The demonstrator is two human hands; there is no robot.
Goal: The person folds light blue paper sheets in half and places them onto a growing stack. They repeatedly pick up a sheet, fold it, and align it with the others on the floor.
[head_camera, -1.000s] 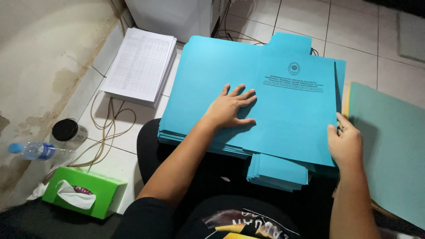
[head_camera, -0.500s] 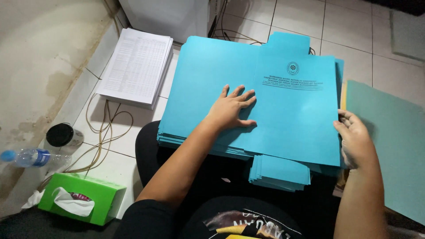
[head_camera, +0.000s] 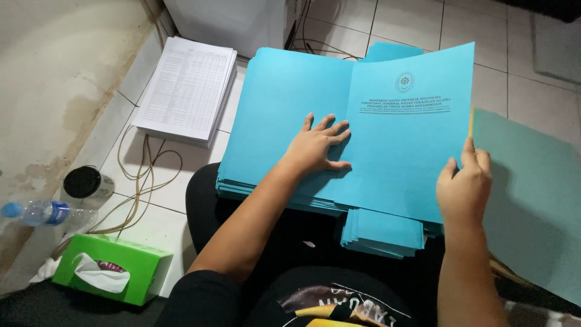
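Observation:
A thick stack of blue paper folders (head_camera: 284,97) lies open on my lap. My left hand (head_camera: 318,145) rests flat on the left half near the centre fold, fingers spread. The top folder's right flap (head_camera: 411,139), which carries a printed emblem and text, is raised at its right edge. My right hand (head_camera: 465,188) grips that edge near the lower corner, thumb on top. A smaller pile of blue sheets (head_camera: 381,233) pokes out under the stack toward me.
A teal folder pile (head_camera: 532,200) lies at the right. White printed sheets (head_camera: 187,88) are stacked on the tiled floor at the left, beside loose cables (head_camera: 142,175). Near the wall are a green tissue box (head_camera: 109,269), a plastic bottle (head_camera: 42,212) and a black-lidded jar (head_camera: 85,181).
My right hand has lifted the right flap of the top folder off the stack. The left hand has stayed pressed on the left half. The view has shifted a little.

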